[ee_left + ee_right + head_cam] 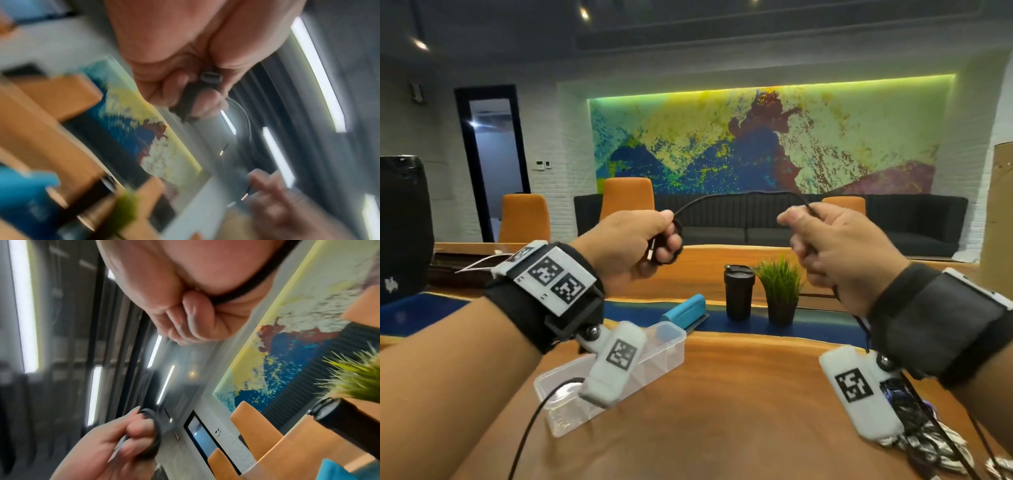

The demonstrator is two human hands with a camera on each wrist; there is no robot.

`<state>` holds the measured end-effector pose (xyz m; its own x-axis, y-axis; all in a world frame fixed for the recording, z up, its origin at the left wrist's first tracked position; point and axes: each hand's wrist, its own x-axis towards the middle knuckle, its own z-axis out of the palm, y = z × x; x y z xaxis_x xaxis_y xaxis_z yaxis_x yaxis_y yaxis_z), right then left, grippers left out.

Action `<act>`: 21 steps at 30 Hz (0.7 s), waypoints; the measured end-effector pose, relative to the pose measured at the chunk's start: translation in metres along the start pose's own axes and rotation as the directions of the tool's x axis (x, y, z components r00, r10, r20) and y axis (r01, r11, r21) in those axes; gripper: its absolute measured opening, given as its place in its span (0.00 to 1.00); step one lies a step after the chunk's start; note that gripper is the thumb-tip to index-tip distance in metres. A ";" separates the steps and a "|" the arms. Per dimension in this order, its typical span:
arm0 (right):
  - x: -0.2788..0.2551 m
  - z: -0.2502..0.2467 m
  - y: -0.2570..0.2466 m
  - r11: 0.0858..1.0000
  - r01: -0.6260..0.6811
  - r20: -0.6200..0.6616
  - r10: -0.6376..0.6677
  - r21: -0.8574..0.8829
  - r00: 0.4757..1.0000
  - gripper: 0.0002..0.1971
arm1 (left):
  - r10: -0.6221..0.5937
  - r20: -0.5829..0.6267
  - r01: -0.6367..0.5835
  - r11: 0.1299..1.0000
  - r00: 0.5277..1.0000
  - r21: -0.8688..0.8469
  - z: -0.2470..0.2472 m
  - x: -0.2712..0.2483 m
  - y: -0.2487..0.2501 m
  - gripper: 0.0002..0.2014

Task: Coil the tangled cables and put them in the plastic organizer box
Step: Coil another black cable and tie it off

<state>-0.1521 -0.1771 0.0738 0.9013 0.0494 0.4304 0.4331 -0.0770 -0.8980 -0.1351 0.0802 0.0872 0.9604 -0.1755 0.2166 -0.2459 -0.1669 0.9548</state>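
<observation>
Two hands up, one black cable strung between them

Two of my hands are raised over the table (pixel 739 428), wood top with a blue band across the middle. Largest item on it: clear plastic organizer box (pixel 667 346), lid off, lying below my left wrist, partly hidden by the wrist camera. Thin black wire runs into its near end; where it goes after that I can't tell. Behind the box, a light blue cylinder (pixel 685 310). Right of that, a black tumbler (pixel 738 291) standing upright, with a small green potted plant (pixel 780 291) just beside it. Near right edge of the table, under my right wrist: heap of tangled cables (pixel 924 442), black and black-and-white braided, not coiled.

Left hand (pixel 635 245) curled, gripping a small coil of the black cable (pixel 750 194); loops wrap round my fingers (pixel 207 100), metal plug end sticking out at the palm side. From there the cable arcs up and across to my right hand (pixel 832 246), which pinches it between thumb and forefinger, other fingers curled in. Cable carries on below that hand, down past the right wrist. The wrist views are blurred, detail limited.
</observation>
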 end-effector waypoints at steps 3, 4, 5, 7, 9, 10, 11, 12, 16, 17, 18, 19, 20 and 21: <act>0.006 -0.006 0.007 0.998 -0.050 -0.040 0.051 0.032 0.998 0.13 | 0.060 0.295 0.098 0.865 0.954 -0.492 0.005 -0.013 0.010 0.15; 0.004 -0.005 0.011 0.995 -0.061 -0.021 0.060 -0.085 0.998 0.14 | 0.130 0.351 0.105 0.811 0.927 -0.576 0.008 -0.017 0.016 0.14; 0.000 -0.002 0.017 0.967 -0.057 0.019 0.063 -0.247 0.998 0.14 | 0.198 0.377 0.100 0.762 0.905 -0.640 0.013 -0.020 0.022 0.14; -0.014 0.012 0.027 0.844 0.027 0.170 0.077 -0.536 0.982 0.14 | 0.287 0.353 0.062 0.692 0.890 -0.719 0.027 -0.021 0.030 0.14; -0.034 0.028 0.028 0.705 0.157 0.340 0.127 -0.692 0.932 0.14 | 0.293 0.239 -0.079 0.768 0.926 -0.636 0.040 -0.015 0.033 0.16; -0.044 0.034 0.024 0.649 0.218 0.403 0.149 -0.729 0.903 0.13 | 0.322 0.135 -0.232 0.864 0.937 -0.448 0.045 -0.011 0.029 0.17; -0.051 0.036 0.017 0.593 0.292 0.454 0.141 -0.751 0.880 0.12 | 0.392 0.050 -0.382 0.913 0.919 -0.140 0.048 -0.008 0.024 0.18; -0.055 0.035 0.007 0.536 0.368 0.491 0.103 -0.760 0.865 0.11 | 0.472 0.053 -0.474 0.865 0.880 0.166 0.049 -0.004 0.016 0.19; -0.050 0.014 -0.028 0.507 0.486 0.452 -0.198 -0.712 0.870 0.06 | 0.449 0.274 -0.519 0.627 0.850 0.581 0.048 -0.008 -0.008 0.16; -0.044 0.009 -0.031 0.559 0.474 0.401 -0.257 -0.681 0.879 0.06 | 0.410 0.293 -0.502 0.656 0.864 0.564 0.050 -0.012 -0.010 0.16; -0.037 0.006 -0.033 0.601 0.463 0.356 -0.297 -0.651 0.886 0.05 | 0.368 0.291 -0.468 0.726 0.883 0.504 0.054 -0.015 -0.010 0.16; -0.031 0.005 -0.032 0.629 0.459 0.318 -0.331 -0.628 0.889 0.05 | 0.316 0.268 -0.405 0.816 0.910 0.413 0.058 -0.018 -0.010 0.18; -0.024 0.005 -0.029 0.647 0.461 0.283 -0.365 -0.608 0.887 0.05 | 0.261 0.245 -0.330 0.894 0.934 0.304 0.062 -0.022 -0.009 0.20; -0.019 0.005 -0.025 0.675 0.461 0.245 -0.395 -0.576 0.885 0.05 | 0.208 0.239 -0.255 0.949 0.948 0.185 0.064 -0.025 -0.008 0.20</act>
<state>-0.1796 -0.1708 0.0873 0.6238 0.3181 0.7139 0.7144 -0.6026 -0.3558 -0.1660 0.0237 0.0611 0.8282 -0.4330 0.3559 -0.5028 -0.2935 0.8131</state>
